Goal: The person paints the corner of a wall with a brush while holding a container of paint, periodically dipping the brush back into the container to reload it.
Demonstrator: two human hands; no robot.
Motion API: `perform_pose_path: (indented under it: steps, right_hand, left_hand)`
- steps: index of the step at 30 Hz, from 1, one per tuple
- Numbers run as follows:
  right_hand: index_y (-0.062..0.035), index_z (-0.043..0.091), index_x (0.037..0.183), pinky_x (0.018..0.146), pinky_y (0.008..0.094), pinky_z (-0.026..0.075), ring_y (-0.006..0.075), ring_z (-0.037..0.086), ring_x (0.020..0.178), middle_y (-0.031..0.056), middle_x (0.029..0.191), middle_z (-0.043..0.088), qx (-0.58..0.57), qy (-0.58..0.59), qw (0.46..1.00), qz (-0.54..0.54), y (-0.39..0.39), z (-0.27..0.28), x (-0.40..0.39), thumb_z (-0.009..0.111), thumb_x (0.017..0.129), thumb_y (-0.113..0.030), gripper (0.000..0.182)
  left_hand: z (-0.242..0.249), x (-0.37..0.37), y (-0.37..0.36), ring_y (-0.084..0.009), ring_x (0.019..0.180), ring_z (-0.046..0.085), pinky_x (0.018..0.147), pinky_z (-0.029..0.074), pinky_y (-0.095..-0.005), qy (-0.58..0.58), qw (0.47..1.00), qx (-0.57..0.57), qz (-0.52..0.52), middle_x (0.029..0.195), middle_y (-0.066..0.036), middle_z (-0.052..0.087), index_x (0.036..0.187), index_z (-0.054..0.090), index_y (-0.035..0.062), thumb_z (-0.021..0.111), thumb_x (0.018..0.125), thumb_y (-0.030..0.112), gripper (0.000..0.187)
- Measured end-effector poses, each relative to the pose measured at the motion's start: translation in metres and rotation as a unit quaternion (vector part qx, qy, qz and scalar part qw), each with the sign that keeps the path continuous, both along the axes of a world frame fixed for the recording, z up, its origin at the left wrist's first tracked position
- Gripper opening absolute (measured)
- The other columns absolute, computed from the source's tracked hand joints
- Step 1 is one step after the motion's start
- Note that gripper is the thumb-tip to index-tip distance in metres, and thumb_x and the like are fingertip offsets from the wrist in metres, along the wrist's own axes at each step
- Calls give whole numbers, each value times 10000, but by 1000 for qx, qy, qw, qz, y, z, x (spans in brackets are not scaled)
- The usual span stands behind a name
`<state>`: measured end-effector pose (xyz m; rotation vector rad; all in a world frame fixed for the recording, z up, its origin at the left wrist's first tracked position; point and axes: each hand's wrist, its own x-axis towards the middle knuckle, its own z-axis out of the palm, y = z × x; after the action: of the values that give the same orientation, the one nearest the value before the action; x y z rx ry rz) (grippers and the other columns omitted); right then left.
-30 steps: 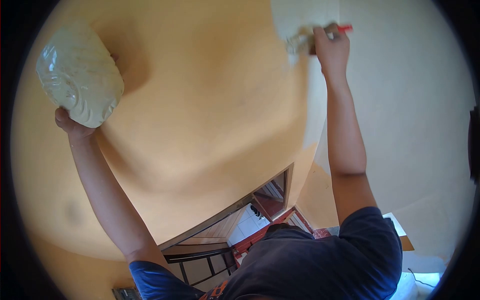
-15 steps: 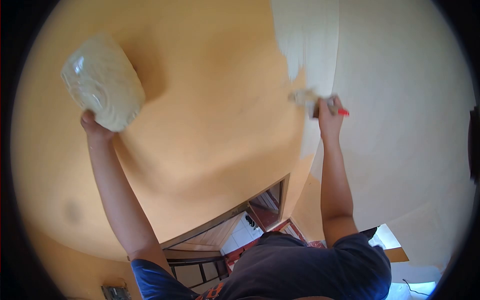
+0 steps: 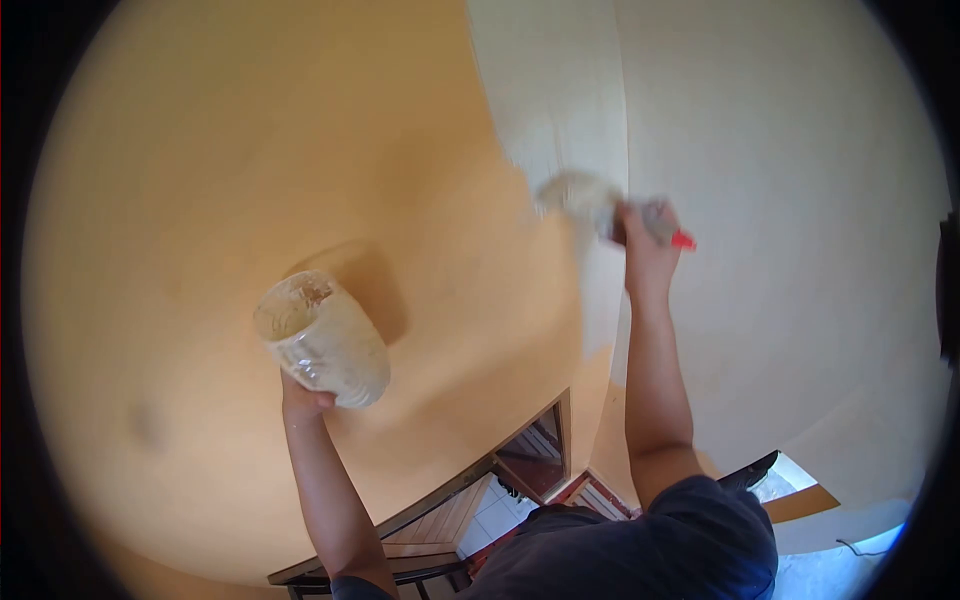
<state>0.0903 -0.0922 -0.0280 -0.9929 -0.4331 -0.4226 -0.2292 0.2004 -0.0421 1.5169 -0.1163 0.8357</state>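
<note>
My left hand (image 3: 305,398) holds up a cut-open clear plastic container (image 3: 322,340) smeared with pale paint, its opening turned up and left. My right hand (image 3: 643,240) grips a paintbrush (image 3: 600,208) with a red handle end; its pale, loaded bristles press against the orange wall (image 3: 250,180) at the edge of a freshly painted cream strip (image 3: 555,90). Both arms are raised toward the wall.
The cream wall (image 3: 790,200) fills the right side. Below are a dark-framed doorway (image 3: 535,445) with a tiled floor beyond, a dark metal frame (image 3: 400,570), and my dark blue shirt (image 3: 640,550). A bright window patch (image 3: 790,475) lies at lower right.
My left hand lowered the container toward the centre and tipped its opening into view. My right hand brought the brush down from the top of the strip, then held near mid-height, shifting slightly left.
</note>
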Motion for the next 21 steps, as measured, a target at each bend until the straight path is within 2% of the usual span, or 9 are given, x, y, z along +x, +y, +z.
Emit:
perform_pose_path:
  steps: [2,4,7,8,11,13,14,18,21]
  right_hand:
    - [-16,486,746,543,257,481,101,538,616,49,682,550,92,-30,995,19,11,46,7,650,795,-89,186]
    - [-17,476,736,545,258,480,99,540,620,50,673,544,165,-43,984,51,25,76,14,646,797,-83,192]
    - [-16,461,730,538,249,477,95,542,611,52,663,541,144,-85,985,37,55,62,31,637,802,-80,201]
    - [-17,440,713,496,243,465,92,536,566,47,632,531,86,-100,991,-23,66,30,40,621,806,-72,211]
    - [-30,419,681,454,246,445,87,511,509,37,601,519,52,-52,997,23,46,3,16,612,805,-65,232]
    - [-41,406,660,425,251,425,84,486,476,30,574,500,45,10,998,39,30,14,4,606,802,-55,246]
    - [-47,401,655,429,248,423,82,477,476,38,585,499,50,-26,998,13,23,26,8,611,802,-66,257]
    - [-49,408,696,492,244,467,88,497,525,30,639,497,101,-78,992,-26,31,92,7,603,802,-86,225]
    - [-48,407,703,507,253,482,94,507,544,35,645,503,63,-86,994,9,52,65,22,584,799,-71,203]
  left_hand:
    - [-6,2,5,-243,1154,484,938,451,-413,18,1000,-12,2,1273,-98,475,1328,308,0,903,322,459,1255]
    - [-7,14,-9,-313,1146,483,916,470,-435,-54,997,55,-29,1273,-101,469,1357,283,80,878,357,504,1238]
    - [1,18,-15,-353,1131,489,892,486,-455,-94,991,66,-69,1263,-107,474,1368,286,130,866,404,509,1188]
    - [1,18,-13,-357,1120,495,880,492,-464,-98,990,41,-89,1253,-110,481,1364,301,139,866,432,492,1145]
    - [-8,24,-9,-367,1107,501,867,497,-478,-127,984,70,-106,1218,-125,507,1347,342,152,854,481,458,1051]
    - [-1,22,-12,-366,1099,506,863,499,-478,-116,987,25,-107,1200,-126,520,1337,357,142,850,494,449,1024]
    - [1,21,-14,-364,1091,511,859,501,-477,-99,989,-17,-111,1181,-127,533,1326,371,133,846,506,440,996]
    - [-3,16,-16,-350,1095,512,884,466,-502,-100,989,6,-111,1211,-121,511,1339,349,130,867,447,441,1077]
    - [-1,17,-10,-336,1100,513,910,432,-527,-119,985,43,-113,1240,-115,488,1351,328,127,888,387,442,1159]
